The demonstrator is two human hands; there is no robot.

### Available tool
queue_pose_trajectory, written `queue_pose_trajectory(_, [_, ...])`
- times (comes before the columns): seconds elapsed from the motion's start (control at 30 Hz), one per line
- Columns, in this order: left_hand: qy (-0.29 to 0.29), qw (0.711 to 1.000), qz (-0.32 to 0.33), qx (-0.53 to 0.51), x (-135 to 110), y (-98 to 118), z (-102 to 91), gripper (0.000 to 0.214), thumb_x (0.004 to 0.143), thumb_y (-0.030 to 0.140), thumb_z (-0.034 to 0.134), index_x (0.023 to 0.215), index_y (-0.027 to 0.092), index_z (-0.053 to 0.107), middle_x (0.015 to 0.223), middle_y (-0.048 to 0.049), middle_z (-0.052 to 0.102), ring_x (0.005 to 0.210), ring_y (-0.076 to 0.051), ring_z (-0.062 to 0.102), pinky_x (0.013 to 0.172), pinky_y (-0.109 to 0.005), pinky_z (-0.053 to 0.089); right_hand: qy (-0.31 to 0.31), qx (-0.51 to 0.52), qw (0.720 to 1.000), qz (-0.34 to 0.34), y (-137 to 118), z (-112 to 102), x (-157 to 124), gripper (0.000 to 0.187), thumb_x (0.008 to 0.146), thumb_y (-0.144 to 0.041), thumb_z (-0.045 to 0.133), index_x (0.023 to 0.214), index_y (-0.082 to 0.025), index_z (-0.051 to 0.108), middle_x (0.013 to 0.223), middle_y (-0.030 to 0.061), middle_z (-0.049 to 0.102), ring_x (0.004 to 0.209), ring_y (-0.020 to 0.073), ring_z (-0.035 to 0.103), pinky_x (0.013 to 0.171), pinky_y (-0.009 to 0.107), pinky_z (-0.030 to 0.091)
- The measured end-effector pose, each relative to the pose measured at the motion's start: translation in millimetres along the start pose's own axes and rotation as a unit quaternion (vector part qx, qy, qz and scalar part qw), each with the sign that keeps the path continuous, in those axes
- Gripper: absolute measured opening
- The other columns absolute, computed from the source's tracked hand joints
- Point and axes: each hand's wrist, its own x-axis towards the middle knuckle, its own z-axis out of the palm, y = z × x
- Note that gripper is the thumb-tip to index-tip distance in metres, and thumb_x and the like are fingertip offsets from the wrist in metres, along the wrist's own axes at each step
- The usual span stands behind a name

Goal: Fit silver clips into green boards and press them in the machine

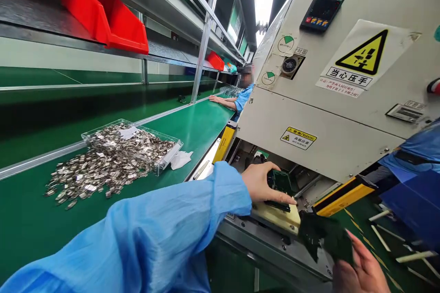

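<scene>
My left hand (263, 184), in a light blue sleeve, reaches under the white press machine (330, 114) and grips a small green circuit board (281, 181) resting on a cream fixture block (279, 216). At the bottom right my right hand (359, 270) holds a dark green board (325, 236), blurred by motion, just right of the fixture. A pile of small silver metal parts (106, 162) spills from a clear plastic tray (165, 158) on the green bench to my left.
Yellow bars (338, 198) flank the press opening. The press carries warning labels and a controller (321, 11). Red bins (103, 11) sit on the shelf above. Another person in blue (240, 96) works farther down the green belt (192, 123). A blue sleeve (415, 178) is at right.
</scene>
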Motion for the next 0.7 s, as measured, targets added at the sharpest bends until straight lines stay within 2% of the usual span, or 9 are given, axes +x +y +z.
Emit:
queue_pose_trajectory(0.07, [-0.017,0.999,0.013,-0.040,-31,1,-17.2,0.067,0.052,0.049,0.081,0.108,0.020,0.059,0.090,-0.0050,0.067,0.083,-0.023,0.063,0.073,-0.032,0.052,-0.009,0.005,0.999,-0.040,-26,27,23,0.064,0.071,-0.055,0.066,0.129,-0.037,0.048,0.134,0.0128,0.051,0.128,0.0352,0.044,0.105,0.051,0.038])
queue_pose_trajectory(0.13, [-0.045,0.996,0.009,-0.076,-71,-4,-34.1,0.062,0.054,0.038,0.083,0.108,0.018,0.058,0.089,-0.0037,0.067,0.083,-0.022,0.063,0.073,-0.030,0.052,-0.066,-0.020,0.994,-0.084,-40,48,47,0.070,0.065,-0.056,0.072,0.125,-0.024,0.053,0.122,0.0143,0.059,0.118,0.0357,0.053,0.101,0.052,0.042])
queue_pose_trajectory(0.2, [-0.069,0.994,-0.031,-0.085,-112,-15,-51.5,0.056,0.059,0.032,0.081,0.109,0.018,0.059,0.092,-0.0044,0.067,0.087,-0.023,0.063,0.078,-0.031,0.052,-0.128,-0.076,0.983,-0.107,-44,63,66,0.066,0.066,-0.054,0.073,0.121,-0.022,0.056,0.118,0.0124,0.060,0.112,0.0316,0.055,0.095,0.047,0.046])
queue_pose_trajectory(0.27, [-0.080,0.990,-0.084,-0.085,-147,-30,-68.4,0.057,0.061,0.031,0.079,0.113,0.021,0.059,0.101,-0.0061,0.066,0.094,-0.026,0.063,0.081,-0.033,0.053,-0.165,-0.087,0.976,-0.110,-42,71,78,0.063,0.067,-0.052,0.073,0.119,-0.021,0.057,0.109,0.0106,0.062,0.105,0.0279,0.057,0.087,0.040,0.050])
queue_pose_trajectory(0.37, [-0.060,0.990,-0.123,-0.020,-181,-53,-85.7,0.057,0.058,0.030,0.081,0.112,0.024,0.063,0.122,-0.0091,0.060,0.111,-0.031,0.058,0.093,-0.037,0.049,-0.198,-0.081,0.970,-0.112,-42,77,84,0.060,0.068,-0.048,0.073,0.119,-0.020,0.056,0.105,0.0089,0.063,0.099,0.0242,0.059,0.078,0.034,0.051])
queue_pose_trajectory(0.47, [-0.054,0.988,-0.143,0.026,-192,-73,-90.7,0.056,0.056,0.032,0.082,0.110,0.026,0.065,0.137,-0.0109,0.049,0.126,-0.035,0.047,0.101,-0.043,0.042,-0.228,-0.083,0.963,-0.115,-47,78,82,0.056,0.068,-0.044,0.075,0.116,-0.021,0.056,0.103,0.0078,0.066,0.097,0.0238,0.060,0.079,0.034,0.050])
queue_pose_trajectory(0.57, [-0.043,0.990,-0.132,0.019,-187,-89,-88.1,0.062,0.053,0.035,0.084,0.111,0.026,0.066,0.144,-0.0127,0.042,0.131,-0.037,0.040,0.103,-0.046,0.038,-0.272,-0.088,0.954,-0.094,-54,76,82,0.054,0.069,-0.043,0.074,0.115,-0.020,0.056,0.103,0.0077,0.067,0.096,0.0235,0.061,0.083,0.036,0.049])
queue_pose_trajectory(0.7, [-0.023,0.991,-0.124,-0.039,-174,-104,-74.3,0.065,0.045,0.039,0.086,0.107,0.025,0.070,0.140,-0.0143,0.048,0.130,-0.037,0.043,0.105,-0.048,0.035,-0.314,-0.116,0.939,-0.083,-62,74,87,0.058,0.070,-0.047,0.071,0.118,-0.018,0.056,0.107,0.0099,0.067,0.101,0.0259,0.061,0.088,0.040,0.048])
